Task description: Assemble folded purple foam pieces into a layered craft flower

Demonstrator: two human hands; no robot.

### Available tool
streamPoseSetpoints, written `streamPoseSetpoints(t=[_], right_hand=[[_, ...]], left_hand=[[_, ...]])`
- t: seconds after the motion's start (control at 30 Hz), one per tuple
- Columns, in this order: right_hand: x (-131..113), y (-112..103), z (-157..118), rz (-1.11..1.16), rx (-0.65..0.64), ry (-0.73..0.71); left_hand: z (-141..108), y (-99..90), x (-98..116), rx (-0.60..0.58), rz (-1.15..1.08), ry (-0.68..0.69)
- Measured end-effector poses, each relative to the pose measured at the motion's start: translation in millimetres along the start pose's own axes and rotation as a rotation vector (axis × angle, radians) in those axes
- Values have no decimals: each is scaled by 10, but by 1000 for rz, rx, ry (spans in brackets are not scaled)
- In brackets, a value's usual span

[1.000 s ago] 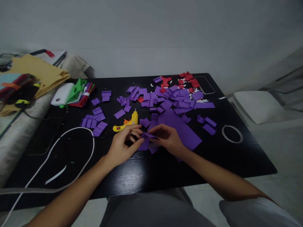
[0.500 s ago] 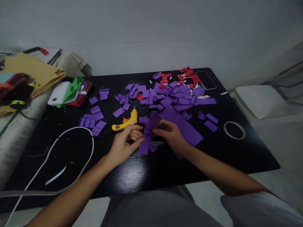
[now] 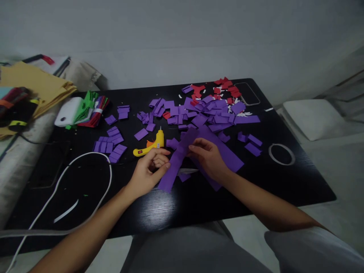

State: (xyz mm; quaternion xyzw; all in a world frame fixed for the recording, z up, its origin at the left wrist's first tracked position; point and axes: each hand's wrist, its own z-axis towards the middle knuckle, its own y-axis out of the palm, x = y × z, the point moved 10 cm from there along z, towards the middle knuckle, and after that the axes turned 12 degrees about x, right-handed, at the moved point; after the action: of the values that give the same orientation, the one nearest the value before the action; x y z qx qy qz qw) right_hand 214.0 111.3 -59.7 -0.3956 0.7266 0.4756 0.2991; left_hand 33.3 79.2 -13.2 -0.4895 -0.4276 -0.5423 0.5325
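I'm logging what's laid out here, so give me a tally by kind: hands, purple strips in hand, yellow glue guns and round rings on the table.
Hands: 2 (left hand, right hand)
Purple strip in hand: 1
Yellow glue gun: 1
Round ring: 1
Total: 5

Left hand [image 3: 148, 171] loosely curled, thumb [image 3: 162, 172] extended — right hand [image 3: 209, 158] pinching — both forearms [image 3: 99, 223] angled inward.
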Motion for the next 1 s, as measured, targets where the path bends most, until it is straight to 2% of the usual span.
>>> streamPoseSetpoints(t=[0.27, 0.43, 0.5, 0.67, 0.77, 0.87, 1.0], right_hand=[[-38, 31, -2, 20, -34, -10], [37, 154, -100, -35, -169, 30], [83, 193, -136, -72, -222, 36], [142, 188, -132, -56, -229, 68], [151, 233, -152, -76, -270, 101], [186, 257, -180, -116, -292, 154], [235, 256, -215, -139, -294, 202]], left_hand=[[15, -14, 14, 15, -10, -15], [8, -33, 75, 22, 17, 34], [19, -61, 136, 42, 67, 99], [-21, -110, 464, 114, 309, 428], [-95, -123, 616, 165, 387, 569], [-155, -115, 683, 187, 437, 644], [-165, -124, 697, 204, 458, 667]])
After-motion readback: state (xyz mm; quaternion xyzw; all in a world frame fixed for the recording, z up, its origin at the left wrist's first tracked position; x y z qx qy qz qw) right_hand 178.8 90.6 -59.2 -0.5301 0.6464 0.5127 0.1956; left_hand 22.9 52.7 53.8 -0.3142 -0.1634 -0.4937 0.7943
